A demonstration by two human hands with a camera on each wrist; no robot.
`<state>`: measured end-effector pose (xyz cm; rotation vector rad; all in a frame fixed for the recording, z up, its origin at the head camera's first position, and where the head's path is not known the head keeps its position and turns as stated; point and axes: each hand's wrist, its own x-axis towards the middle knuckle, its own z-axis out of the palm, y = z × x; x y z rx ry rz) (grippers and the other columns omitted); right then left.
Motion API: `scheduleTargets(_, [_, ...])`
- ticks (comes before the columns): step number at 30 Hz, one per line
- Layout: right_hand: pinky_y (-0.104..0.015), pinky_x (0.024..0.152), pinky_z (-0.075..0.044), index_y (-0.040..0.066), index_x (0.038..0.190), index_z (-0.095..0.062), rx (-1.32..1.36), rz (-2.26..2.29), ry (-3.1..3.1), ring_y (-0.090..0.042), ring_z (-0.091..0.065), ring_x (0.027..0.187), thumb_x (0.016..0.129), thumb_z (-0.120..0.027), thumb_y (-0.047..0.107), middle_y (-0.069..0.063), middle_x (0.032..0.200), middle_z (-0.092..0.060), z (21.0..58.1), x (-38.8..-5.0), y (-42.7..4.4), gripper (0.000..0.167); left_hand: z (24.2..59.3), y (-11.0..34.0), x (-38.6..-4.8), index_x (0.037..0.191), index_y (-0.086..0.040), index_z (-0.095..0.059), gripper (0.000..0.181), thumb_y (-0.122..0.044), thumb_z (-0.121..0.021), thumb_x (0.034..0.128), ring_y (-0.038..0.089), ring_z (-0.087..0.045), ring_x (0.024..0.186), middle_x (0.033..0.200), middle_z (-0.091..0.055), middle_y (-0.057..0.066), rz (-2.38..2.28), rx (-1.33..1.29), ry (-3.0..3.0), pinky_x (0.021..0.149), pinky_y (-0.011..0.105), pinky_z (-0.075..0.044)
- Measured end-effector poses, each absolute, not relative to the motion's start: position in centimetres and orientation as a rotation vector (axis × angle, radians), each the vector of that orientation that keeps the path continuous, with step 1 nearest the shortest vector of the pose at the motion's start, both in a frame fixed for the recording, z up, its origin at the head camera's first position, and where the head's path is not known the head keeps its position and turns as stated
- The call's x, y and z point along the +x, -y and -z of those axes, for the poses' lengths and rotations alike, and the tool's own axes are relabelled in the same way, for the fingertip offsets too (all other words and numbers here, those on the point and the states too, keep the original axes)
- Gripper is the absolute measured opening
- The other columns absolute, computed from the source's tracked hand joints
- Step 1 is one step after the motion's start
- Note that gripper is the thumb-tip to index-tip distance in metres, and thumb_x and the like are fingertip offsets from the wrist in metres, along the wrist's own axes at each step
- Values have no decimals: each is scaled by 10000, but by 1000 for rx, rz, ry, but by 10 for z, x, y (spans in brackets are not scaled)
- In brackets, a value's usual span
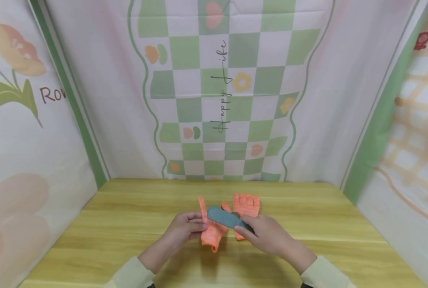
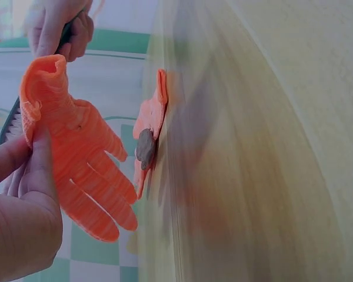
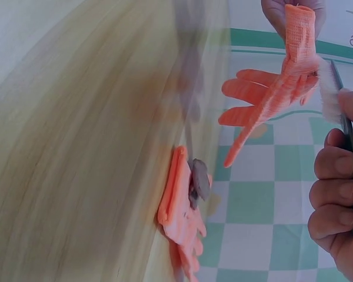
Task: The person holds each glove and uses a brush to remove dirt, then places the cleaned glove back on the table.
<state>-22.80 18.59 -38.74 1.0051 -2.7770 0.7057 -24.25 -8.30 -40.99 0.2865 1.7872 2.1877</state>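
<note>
left hand (image 1: pixel 186 229): pinches orange knit-fabric glove (image 1: pixel 211 236) at cuff edge
right hand (image 1: pixel 266 235): curled round flat grey-green bristled brush (image 1: pixel 224 218)
held glove: raised between hands; likely light, limp, non-slip; cuff best hold
farther right: second orange knit glove (image 1: pixel 246 205), lying flat

Orange knit glove (image 2: pixel 85 150), raised, grey-green brush (image 1: pixel 224 218), pale bristles (image 3: pixel 329 93) against it

Yellowish wood-grain table (image 1: pixel 145 200); orange glove (image 1: pixel 247 206) lying directly on it.
</note>
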Motion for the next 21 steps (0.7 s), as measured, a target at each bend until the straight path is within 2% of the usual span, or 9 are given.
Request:
scheduleTargets(15, [-172, 437, -277, 230, 824, -502, 999, -643, 2765, 17, -297, 451, 1006, -504, 428, 147, 547, -359, 396, -229, -191, 269, 416, 84, -245, 1223, 190, -515, 376, 76, -624, 881, 210, -680, 906, 1097, -667, 230, -2192, 265, -1825, 798, 332, -569])
scheduleTargets(21, [-179, 445, -263, 234, 790, -473, 988, -551, 2749, 11, -287, 476, 994, -519, 445, 146, 560, -339, 401, -231, -198, 297, 415, 87, -245, 1221, 187, -522, 371, 69, -622, 884, 199, -677, 906, 1100, -670, 212, -2204, 274, -1811, 805, 336, -567])
